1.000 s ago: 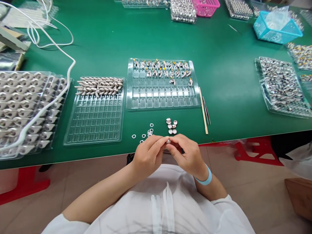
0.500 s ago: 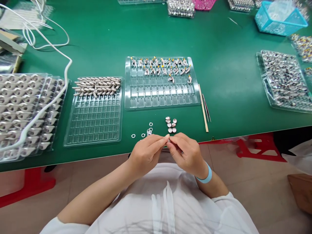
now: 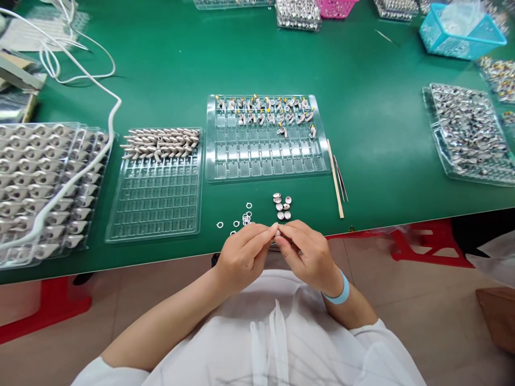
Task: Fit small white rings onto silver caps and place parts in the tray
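My left hand (image 3: pixel 245 254) and my right hand (image 3: pixel 309 252) meet at the table's front edge, fingertips pinched together on one small light-coloured part (image 3: pixel 277 232). The fingers cover most of that part, so its kind cannot be made out. Just beyond the fingertips lie several small silvery round caps (image 3: pixel 287 215). Thin white rings (image 3: pixel 236 223) are scattered left of them, near my left hand. Behind these, a clear compartment tray (image 3: pixel 241 169) holds small grey pieces with yellow tips (image 3: pixel 262 116) in its back rows.
To the left stand a clear tray (image 3: pixel 151 214) with rows of grey parts and stacked full trays (image 3: pixel 36 177) crossed by a white cable (image 3: pixel 90 78). On the right lie a wooden stick (image 3: pixel 336 182), tweezers (image 3: pixel 341 179), a tray of shiny parts (image 3: pixel 466 128) and a blue basket (image 3: pixel 446 43).
Both hands stay pinched together at almost the same spot. My left hand has shifted very slightly, so another white ring shows beside it.
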{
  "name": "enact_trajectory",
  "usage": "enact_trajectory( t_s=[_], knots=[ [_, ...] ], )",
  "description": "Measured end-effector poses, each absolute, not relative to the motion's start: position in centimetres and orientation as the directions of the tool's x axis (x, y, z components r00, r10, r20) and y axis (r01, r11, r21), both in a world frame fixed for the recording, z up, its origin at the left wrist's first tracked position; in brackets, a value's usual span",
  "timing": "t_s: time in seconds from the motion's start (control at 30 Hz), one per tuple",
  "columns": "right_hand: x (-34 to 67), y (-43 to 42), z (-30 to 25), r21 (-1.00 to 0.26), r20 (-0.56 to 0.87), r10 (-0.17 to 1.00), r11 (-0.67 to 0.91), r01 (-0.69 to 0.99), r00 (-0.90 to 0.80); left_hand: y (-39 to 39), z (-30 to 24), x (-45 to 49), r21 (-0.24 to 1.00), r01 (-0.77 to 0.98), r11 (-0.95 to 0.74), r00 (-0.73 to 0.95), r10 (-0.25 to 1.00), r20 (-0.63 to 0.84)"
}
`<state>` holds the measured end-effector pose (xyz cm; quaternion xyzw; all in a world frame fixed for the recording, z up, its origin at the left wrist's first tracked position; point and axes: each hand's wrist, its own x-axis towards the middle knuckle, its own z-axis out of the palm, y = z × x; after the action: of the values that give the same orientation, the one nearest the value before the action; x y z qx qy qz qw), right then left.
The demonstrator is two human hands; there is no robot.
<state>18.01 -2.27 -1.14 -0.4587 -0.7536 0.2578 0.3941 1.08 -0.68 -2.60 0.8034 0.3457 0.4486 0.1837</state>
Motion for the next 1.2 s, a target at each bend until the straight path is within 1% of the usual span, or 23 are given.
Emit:
enact_trajectory(
  t_s=[0.13, 0.23, 0.43, 0.57, 0.63, 0.7, 0.8, 0.97, 1.1, 1.2],
  knots=[
    [17.9, -2.3, -1.0, -0.757, 0.354, 0.902, 0.431, 0.492, -0.247, -0.7, -2.5, 1.2, 0.615, 0.384, -0.688, 0.358, 0.725, 0.588],
    [17.8, -2.4, -1.0, -0.746, 0.378, 0.898, 0.439, 0.501, -0.223, -0.7, -2.5, 1.2, 0.611, 0.373, -0.698, 0.368, 0.716, 0.593],
    [17.7, -2.5, -1.3, -0.659, 0.436, 0.865, 0.495, 0.566, -0.249, -0.6, -2.5, 0.9, 0.605, 0.362, -0.710, 0.374, 0.705, 0.603],
    [17.7, -2.6, -1.4, -0.597, 0.429, 0.852, 0.516, 0.614, -0.299, -0.4, -2.6, 0.7, 0.602, 0.356, -0.715, 0.383, 0.699, 0.604],
    [17.7, -2.7, -1.4, -0.593, 0.419, 0.854, 0.514, 0.619, -0.308, -0.4, -2.5, 0.7, 0.598, 0.351, -0.721, 0.384, 0.693, 0.610],
    [17.6, -2.8, -1.4, -0.619, 0.422, 0.858, 0.508, 0.599, -0.291, -0.3, -2.5, 0.7, 0.597, 0.338, -0.727, 0.381, 0.686, 0.620],
    [17.4, -2.9, -1.2, -0.702, 0.421, 0.877, 0.477, 0.528, -0.232, -0.3, -2.4, 0.8, 0.600, 0.321, -0.733, 0.368, 0.680, 0.634],
    [17.3, -2.8, -0.5, -0.827, 0.317, 0.933, 0.360, 0.433, -0.171, -0.3, -2.4, 1.0, 0.591, 0.317, -0.742, 0.357, 0.670, 0.651],
    [17.5, -2.5, 0.0, -0.868, 0.236, 0.956, 0.288, 0.405, -0.173, -0.3, -2.5, 1.0, 0.586, 0.320, -0.744, 0.358, 0.668, 0.653],
    [17.5, -2.3, 0.0, -0.866, 0.229, 0.953, 0.293, 0.405, -0.200, -0.3, -2.4, 1.1, 0.585, 0.329, -0.741, 0.355, 0.671, 0.651]
  ],
)
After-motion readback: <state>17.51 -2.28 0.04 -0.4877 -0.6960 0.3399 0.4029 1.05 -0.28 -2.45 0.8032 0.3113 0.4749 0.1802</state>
